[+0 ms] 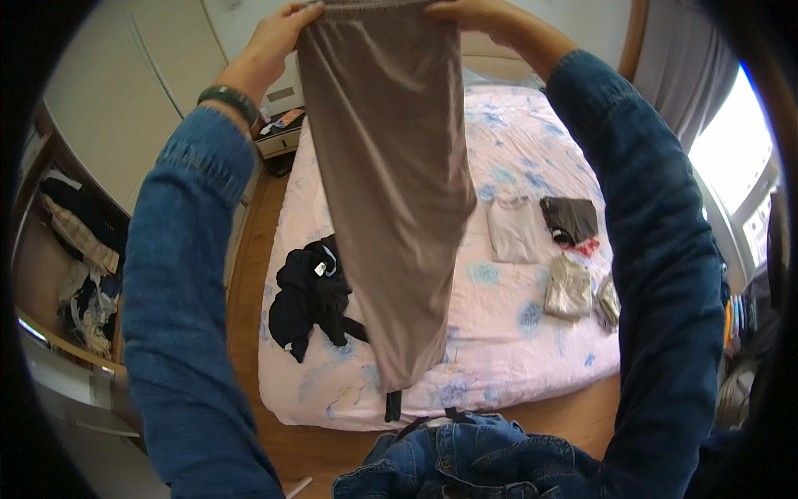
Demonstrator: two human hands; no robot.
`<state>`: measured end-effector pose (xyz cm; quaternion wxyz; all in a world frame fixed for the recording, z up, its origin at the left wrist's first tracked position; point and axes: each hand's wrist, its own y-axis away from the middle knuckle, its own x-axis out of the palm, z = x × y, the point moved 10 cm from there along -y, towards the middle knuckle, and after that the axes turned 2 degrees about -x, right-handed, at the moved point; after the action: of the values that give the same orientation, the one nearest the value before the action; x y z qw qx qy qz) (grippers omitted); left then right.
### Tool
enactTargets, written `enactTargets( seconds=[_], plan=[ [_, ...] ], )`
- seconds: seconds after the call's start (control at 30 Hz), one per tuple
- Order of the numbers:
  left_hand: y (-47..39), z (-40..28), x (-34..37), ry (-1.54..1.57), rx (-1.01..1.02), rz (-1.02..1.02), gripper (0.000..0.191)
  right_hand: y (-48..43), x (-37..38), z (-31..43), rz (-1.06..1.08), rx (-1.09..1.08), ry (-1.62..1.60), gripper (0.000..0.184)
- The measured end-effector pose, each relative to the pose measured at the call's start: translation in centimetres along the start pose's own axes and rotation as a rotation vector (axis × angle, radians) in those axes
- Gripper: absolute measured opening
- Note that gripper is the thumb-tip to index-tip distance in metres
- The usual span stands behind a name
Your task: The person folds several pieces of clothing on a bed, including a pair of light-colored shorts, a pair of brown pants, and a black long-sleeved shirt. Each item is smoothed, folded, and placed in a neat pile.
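Note:
A long brown, satiny skirt (pixel 393 162) with a gathered elastic waistband (pixel 374 6) hangs down in front of me, over the bed. My left hand (pixel 268 47) pinches one end of the waistband at the top of the view. At the other end, my right hand (pixel 477 14) grips it the same way. Folds run down the cloth to its narrowed lower end, and it hides the middle of the bed. A rumpled heap of black clothing (pixel 308 287) lies on the bed to the left of the skirt.
Right of the skirt, a folded white top (pixel 512 229), folded dark shorts (pixel 570 219) and a folded beige garment (pixel 568 287) lie on the flowered bedsheet (pixel 492 355). An open wardrobe compartment (pixel 47 256) with clothes is at left. A nightstand (pixel 278 143) stands beyond the bed's left side.

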<state>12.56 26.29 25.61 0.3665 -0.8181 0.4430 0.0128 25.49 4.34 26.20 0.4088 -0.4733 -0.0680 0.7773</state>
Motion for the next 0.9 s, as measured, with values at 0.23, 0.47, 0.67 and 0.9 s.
enactTargets(
  seconds=[0.23, 0.47, 0.67, 0.9],
  plan=[
    [-6.7, -6.9, -2.9, 0.101, 0.163, -0.197, 0.048, -6.6, -8.7, 3.5, -0.338, -0.230, -0.100, 0.043],
    [2.9, -4.7, 0.9, 0.164, 0.145, -0.024, 0.035, 3.5, -5.9, 0.3, -0.160, -0.333, -0.256, 0.032],
    [27.4, 8.6, 9.5, 0.099, -0.001, 0.241, 0.018, 26.6, 10.9, -9.8, -0.010, -0.215, -0.162, 0.028],
    [59.4, 24.6, 19.7, -0.050, -0.299, 0.548, 0.021, 59.2, 36.7, -20.1, 0.376, 0.510, -0.138, 0.022]
  ],
)
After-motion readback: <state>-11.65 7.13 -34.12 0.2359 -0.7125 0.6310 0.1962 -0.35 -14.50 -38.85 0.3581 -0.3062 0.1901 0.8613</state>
